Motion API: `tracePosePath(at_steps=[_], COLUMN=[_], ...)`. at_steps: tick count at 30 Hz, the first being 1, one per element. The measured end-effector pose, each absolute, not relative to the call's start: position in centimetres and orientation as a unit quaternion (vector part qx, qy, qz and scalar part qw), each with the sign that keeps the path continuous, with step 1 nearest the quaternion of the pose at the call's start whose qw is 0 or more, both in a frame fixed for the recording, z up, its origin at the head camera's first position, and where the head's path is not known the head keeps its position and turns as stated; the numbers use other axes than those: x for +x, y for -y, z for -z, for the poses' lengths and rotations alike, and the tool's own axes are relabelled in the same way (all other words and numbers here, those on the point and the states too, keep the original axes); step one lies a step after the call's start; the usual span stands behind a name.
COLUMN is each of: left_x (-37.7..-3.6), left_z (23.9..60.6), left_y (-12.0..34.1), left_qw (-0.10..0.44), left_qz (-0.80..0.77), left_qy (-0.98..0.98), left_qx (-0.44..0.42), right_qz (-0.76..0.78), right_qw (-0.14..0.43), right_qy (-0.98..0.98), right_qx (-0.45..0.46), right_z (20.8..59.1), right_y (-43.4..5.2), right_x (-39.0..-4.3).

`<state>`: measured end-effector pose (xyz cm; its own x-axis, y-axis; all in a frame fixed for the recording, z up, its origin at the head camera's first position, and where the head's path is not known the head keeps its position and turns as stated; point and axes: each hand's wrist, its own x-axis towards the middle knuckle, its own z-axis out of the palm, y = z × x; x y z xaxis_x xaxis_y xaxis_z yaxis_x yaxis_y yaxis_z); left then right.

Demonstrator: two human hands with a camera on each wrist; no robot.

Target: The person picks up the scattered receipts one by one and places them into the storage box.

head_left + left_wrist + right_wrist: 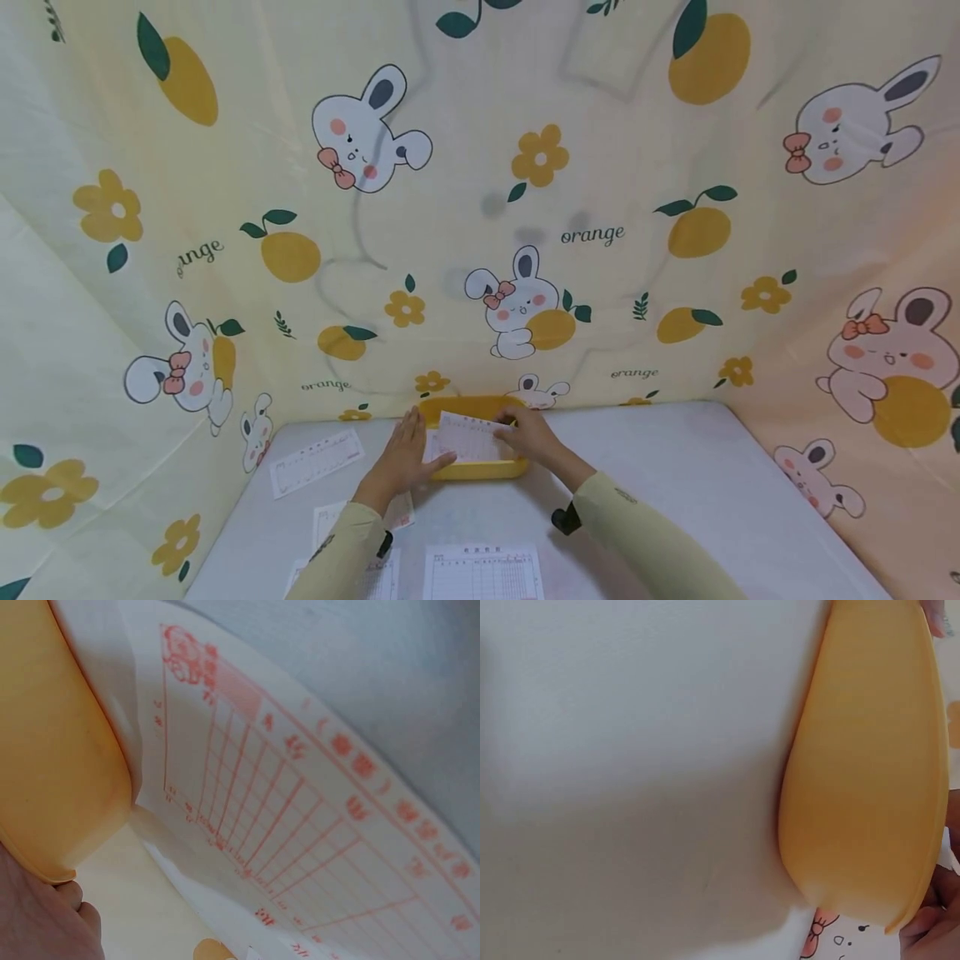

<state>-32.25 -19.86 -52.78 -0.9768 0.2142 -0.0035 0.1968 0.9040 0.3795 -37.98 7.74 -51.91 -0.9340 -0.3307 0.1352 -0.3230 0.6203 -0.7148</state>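
One white paper slip printed with a red grid (468, 436) lies across the shallow yellow plastic tray (480, 471), which sits at twelve o'clock on the grey table (675, 475), right against the hanging cloth. From my left wrist the slip (300, 802) shows a red table of rows and columns under a line of red characters with a small red emblem at one corner; the print is too blurred for me to read. My left hand (405, 458) lies flat with straight fingers on the slip's nine o'clock end and on the tray's rim there, pressing and not gripping. My right hand (528, 433) is at the slip's three o'clock end with its fingers bent over the tray's far corner; whether they pinch the paper or only rest on it I cannot tell. The right wrist view shows just the tray's smooth yellow wall (870, 772) against the table, with a fingertip at its edge.

Further out, a second red-gridded white slip (315, 461) lies at ten o'clock, well apart from the tray. A larger white form with black-ruled columns (482, 573) lies at six o'clock between my forearms, its heading illegible. Behind everything hangs a pale yellow cloth with rabbits, flowers and oranges (592, 233), bearing the word "orange" several times.
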Motion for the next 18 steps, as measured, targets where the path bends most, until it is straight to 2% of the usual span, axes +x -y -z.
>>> tracePosePath(at_steps=[9, 18], left_x=[-32.50, -32.43], left_z=[52.78, 52.98], left_y=[19.75, 19.93], left_qw=[0.023, 0.026], left_qz=[-0.196, -0.192], left_qy=[-0.975, -0.975], left_qx=[0.103, 0.105], right_qz=[0.418, 0.418], right_qw=[0.018, -0.030], right_qy=[-0.892, -0.890], right_qx=[-0.173, -0.182], right_z=[51.49, 51.28], right_y=[-8.24, -8.79], right_x=[-37.79, -37.50])
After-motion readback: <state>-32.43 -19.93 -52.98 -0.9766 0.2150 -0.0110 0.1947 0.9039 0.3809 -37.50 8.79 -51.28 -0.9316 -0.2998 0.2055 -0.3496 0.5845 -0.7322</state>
